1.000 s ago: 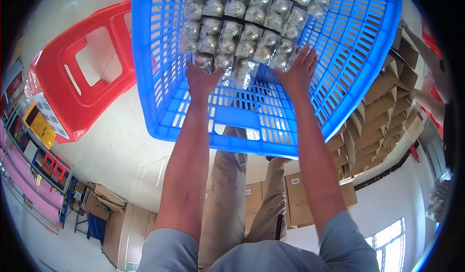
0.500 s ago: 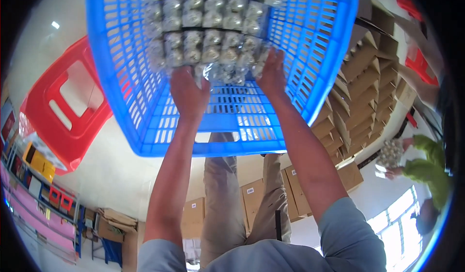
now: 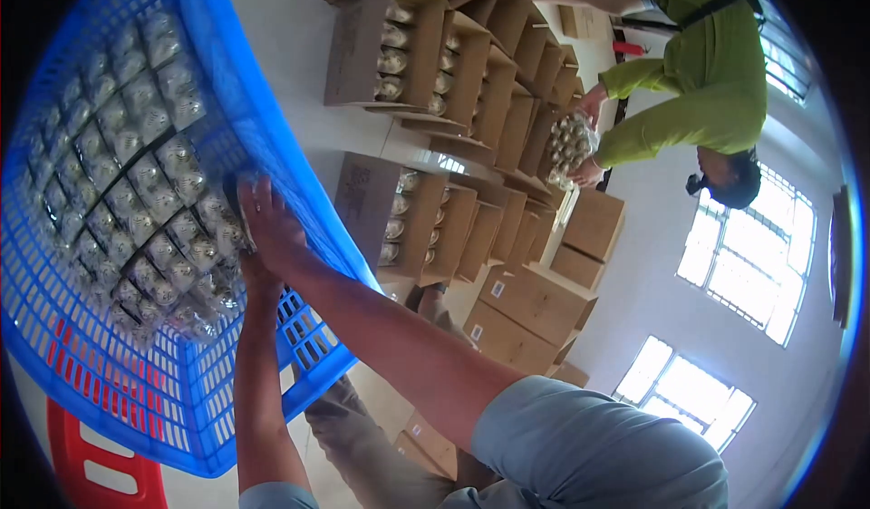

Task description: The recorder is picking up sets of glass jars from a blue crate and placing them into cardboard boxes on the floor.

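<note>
A blue slatted plastic basket (image 3: 263, 151) fills the left of the view, tilted. Inside it are rows of clear-wrapped packs of round, silvery pieces (image 3: 136, 174), stacked close together. My right hand (image 3: 274, 228) is at the near end of the packs, beside the basket's right wall, with its fingers bent over the end of a pack. Just below it, my left hand (image 3: 257, 273) touches the same end. My right wrist crosses in front of it, and its fingers are hidden.
To the right, open brown cartons (image 3: 362, 47) hold similar round pieces. Closed cartons (image 3: 535, 305) stand nearer. A co-worker in green (image 3: 689, 110) holds a wrapped pack (image 3: 571, 149) over the cartons. A red plastic stool (image 3: 68, 445) is at the lower left, by the basket.
My view has swung right, so the basket now lies at the left and the cartons and co-worker are central. My hands, apart before, are now close together at the packs' end.
</note>
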Demonstrator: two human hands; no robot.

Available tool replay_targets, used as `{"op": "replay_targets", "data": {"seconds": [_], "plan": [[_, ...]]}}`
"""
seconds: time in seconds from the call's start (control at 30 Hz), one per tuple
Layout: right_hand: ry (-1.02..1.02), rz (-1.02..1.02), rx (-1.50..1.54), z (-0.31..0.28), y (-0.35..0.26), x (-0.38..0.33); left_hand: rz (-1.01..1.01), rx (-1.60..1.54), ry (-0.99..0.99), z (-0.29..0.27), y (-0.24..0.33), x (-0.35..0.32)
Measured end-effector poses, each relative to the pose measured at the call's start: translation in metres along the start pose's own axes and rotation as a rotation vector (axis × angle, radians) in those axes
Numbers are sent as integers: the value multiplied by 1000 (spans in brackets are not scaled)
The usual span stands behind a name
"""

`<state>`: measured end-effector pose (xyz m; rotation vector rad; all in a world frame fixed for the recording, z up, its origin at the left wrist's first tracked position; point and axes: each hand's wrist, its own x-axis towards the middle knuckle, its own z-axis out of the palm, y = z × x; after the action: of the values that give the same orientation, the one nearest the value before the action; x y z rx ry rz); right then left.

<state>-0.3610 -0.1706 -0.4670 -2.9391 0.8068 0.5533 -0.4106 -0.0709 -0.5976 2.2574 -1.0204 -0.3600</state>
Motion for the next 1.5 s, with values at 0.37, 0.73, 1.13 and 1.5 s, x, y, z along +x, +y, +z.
{"op": "replay_targets", "data": {"seconds": [0.37,0.73,1.13,1.5], "plan": [[-227,-173,448,43,21,-85,-78,42,-279,-133,1,-54],[-321,-429,728,103,9,-31,-200,136,-485,-164,-82,-81],[-439,56,975,120,-55,-69,-326,67,-487,-217,-40,-96],[-724,-35,1057,124,-78,-52,-1100,-272,-77,-214,-90,-130]]}}
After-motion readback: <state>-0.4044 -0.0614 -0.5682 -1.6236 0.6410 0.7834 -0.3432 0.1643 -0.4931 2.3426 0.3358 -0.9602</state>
